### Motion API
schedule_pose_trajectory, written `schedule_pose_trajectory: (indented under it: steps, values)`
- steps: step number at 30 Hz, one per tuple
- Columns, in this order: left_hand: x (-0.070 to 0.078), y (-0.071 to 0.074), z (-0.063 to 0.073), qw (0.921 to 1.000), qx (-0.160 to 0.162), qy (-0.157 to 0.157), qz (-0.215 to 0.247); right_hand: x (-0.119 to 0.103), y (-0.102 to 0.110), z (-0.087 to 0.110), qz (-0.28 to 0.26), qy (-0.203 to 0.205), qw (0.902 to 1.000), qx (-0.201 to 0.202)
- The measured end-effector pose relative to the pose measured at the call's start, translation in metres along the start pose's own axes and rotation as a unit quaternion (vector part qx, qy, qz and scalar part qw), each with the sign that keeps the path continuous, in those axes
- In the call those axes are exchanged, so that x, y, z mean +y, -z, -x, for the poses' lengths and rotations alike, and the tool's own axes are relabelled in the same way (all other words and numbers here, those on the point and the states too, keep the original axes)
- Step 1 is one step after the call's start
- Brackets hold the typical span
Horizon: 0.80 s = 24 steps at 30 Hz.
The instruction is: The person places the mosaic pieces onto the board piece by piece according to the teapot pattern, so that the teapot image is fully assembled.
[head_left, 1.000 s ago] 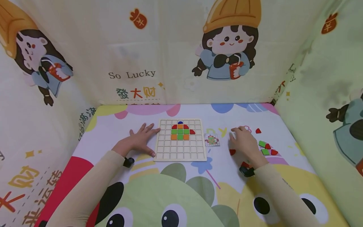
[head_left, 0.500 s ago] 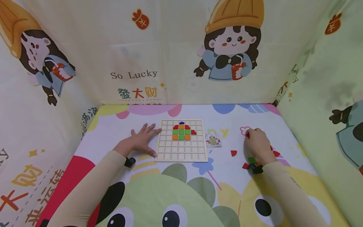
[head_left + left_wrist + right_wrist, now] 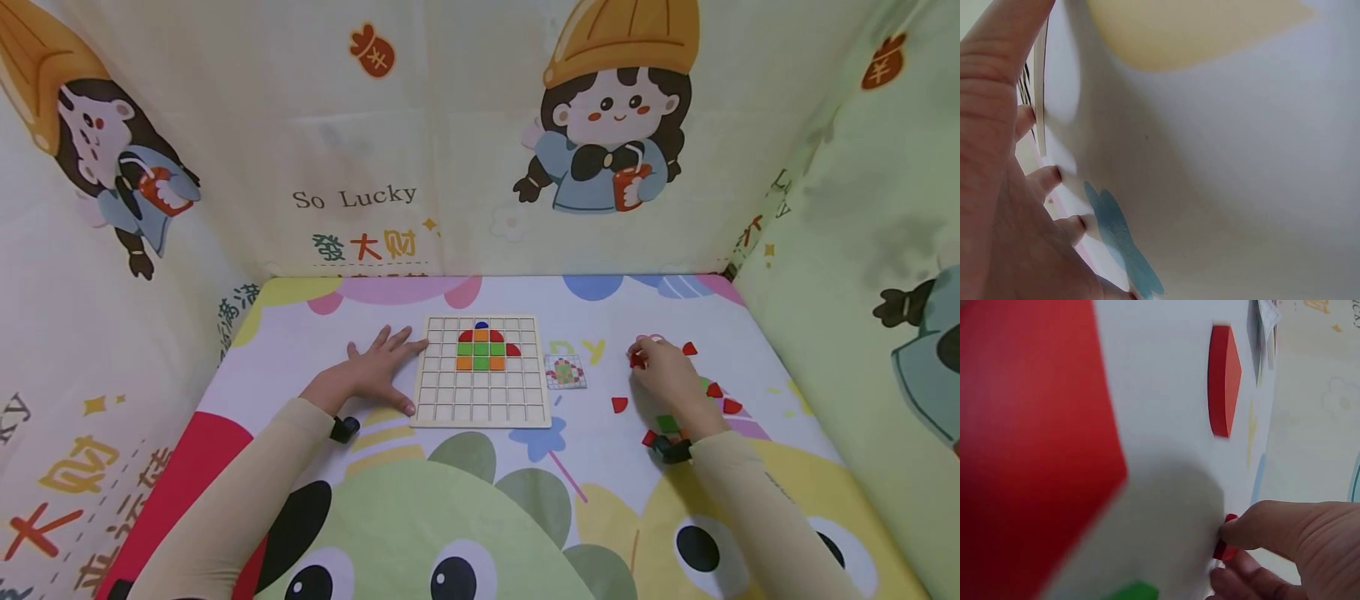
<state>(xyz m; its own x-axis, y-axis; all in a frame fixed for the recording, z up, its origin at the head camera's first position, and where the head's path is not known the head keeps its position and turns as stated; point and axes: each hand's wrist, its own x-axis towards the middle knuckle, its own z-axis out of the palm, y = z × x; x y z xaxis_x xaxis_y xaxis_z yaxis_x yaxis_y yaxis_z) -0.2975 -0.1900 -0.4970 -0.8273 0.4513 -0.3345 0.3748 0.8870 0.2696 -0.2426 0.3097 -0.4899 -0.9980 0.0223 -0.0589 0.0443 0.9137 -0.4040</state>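
- Your right hand (image 3: 663,375) has its grip closed down to a pinch, thumb against fingers, on a small red piece (image 3: 1229,540).
- You have that piece to the right of the picture card (image 3: 566,372), well apart from the grid board (image 3: 480,400); whether it is touching the tabletop (image 3: 517,298), you cannot tell.
- Your left hand (image 3: 375,371) is spread wide, its grip around nothing; one fingertip meets the board's left edge and your thumb tip lies at its near left corner.
- On the board you have one blue piece at the top, then red, orange and green pieces in rows below, with one red piece sticking out at the right.
- Nearer you than the pinch, a loose red piece (image 3: 618,405) lies by itself.
- Around and partly behind your right hand and wrist lie more red pieces and a green piece (image 3: 666,424).
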Motion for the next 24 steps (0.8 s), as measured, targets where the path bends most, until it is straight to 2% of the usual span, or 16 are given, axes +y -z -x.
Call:
schedule_pose_trajectory:
  steps: [7, 16, 24]
  values:
    - [0.001, -0.001, 0.0, 1.0, 0.006, 0.0, -0.006, -0.009, -0.004, -0.001, -0.045, -0.015, 0.9987, -0.016]
    - [0.002, -0.001, 0.002, 1.0, 0.004, 0.001, -0.001, -0.023, -0.008, -0.003, -0.066, 0.009, 0.9971, -0.036]
    - [0.004, 0.003, 0.003, 1.0, 0.001, 0.0, -0.001, -0.045, -0.011, -0.008, -0.05, 0.048, 0.9972, -0.028]
